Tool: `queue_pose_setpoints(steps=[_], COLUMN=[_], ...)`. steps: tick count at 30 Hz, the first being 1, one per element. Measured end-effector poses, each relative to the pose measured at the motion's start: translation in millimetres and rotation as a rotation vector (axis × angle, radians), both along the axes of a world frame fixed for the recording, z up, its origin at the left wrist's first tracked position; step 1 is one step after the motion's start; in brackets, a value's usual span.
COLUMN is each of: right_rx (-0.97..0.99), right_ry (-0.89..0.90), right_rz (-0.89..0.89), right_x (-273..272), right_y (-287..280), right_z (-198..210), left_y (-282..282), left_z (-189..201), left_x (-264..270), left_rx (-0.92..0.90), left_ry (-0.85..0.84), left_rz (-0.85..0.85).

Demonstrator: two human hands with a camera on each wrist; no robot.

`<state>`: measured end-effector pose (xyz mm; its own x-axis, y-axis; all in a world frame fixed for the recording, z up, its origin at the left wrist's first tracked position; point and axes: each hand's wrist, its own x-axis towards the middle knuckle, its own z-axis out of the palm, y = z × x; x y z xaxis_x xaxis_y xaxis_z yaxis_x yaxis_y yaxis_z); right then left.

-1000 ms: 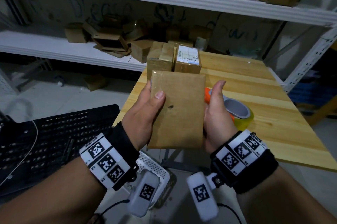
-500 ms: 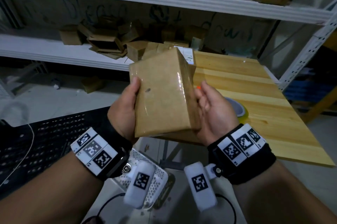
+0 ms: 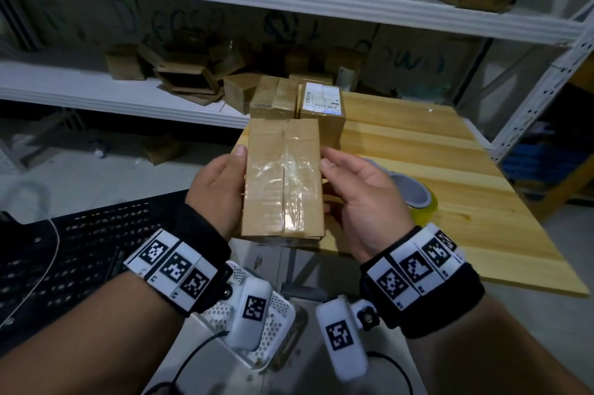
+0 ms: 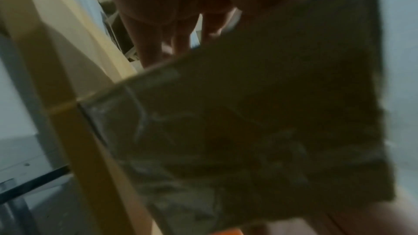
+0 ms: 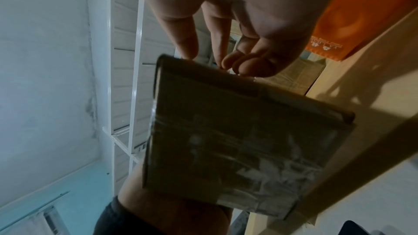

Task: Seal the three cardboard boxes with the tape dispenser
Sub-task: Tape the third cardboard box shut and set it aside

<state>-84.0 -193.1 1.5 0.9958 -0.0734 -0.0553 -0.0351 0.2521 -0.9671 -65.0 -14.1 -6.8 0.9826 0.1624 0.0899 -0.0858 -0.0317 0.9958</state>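
I hold a small brown cardboard box (image 3: 283, 179) in front of me over the table's near edge, its seam face up, with wrinkled clear tape along the seam. My left hand (image 3: 218, 189) grips its left side, thumb on the top edge. My right hand (image 3: 360, 192) grips the right side, thumb at the edge and fingers (image 5: 248, 60) curled under. The right wrist view shows the box's taped underside (image 5: 237, 140). In the blurred left wrist view the box (image 4: 260, 122) is dark. Two more boxes (image 3: 273, 99), one labelled (image 3: 323, 102), stand on the table. The tape dispenser (image 3: 418, 198) lies behind my right hand.
The wooden table (image 3: 434, 153) stretches to the right. White shelves (image 3: 128, 95) behind it carry many cardboard boxes. A black perforated panel (image 3: 80, 250) lies at the left. A white perforated basket (image 3: 276, 314) sits below my wrists.
Both hands have turned the box over: its plain face was up a second ago, and now the taped seam face is up. The box sits a little lower and squarer.
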Motion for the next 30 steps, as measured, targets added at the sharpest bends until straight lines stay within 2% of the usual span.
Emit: queue_pose_setpoints(steps=[7, 13, 17, 24, 28, 30], right_rx=[-0.066, -0.087, -0.094, -0.152, -0.069, -0.061], right_ry=[-0.007, -0.018, -0.027, -0.062, 0.024, 0.029], right_rz=[-0.034, -0.028, -0.018, -0.129, -0.081, -0.074], right_x=[8.3, 9.3, 8.5, 15.1, 11.3, 9.5], right_y=[2.9, 1.5, 0.0, -10.0, -7.8, -7.1], right_z=[-14.6, -16.2, -15.6, -18.0, -12.8, -10.5], left_y=[-7.6, -9.7, -9.0, -1.9, 0.2, 1.0], left_z=[4.9, 8.1, 7.5, 6.0, 2.9, 0.9], left_x=[-6.8, -10.1, -9.3, -4.5, -0.7, 1.1], left_rx=[-0.157, -0.167, -0.166, -0.493, -0.483, -0.419], left_ry=[0.062, 0.030, 0.021, 0.184, 0.201, 0.198], left_rz=[-0.116, -0.116, -0.051, -0.033, -0.026, -0.007])
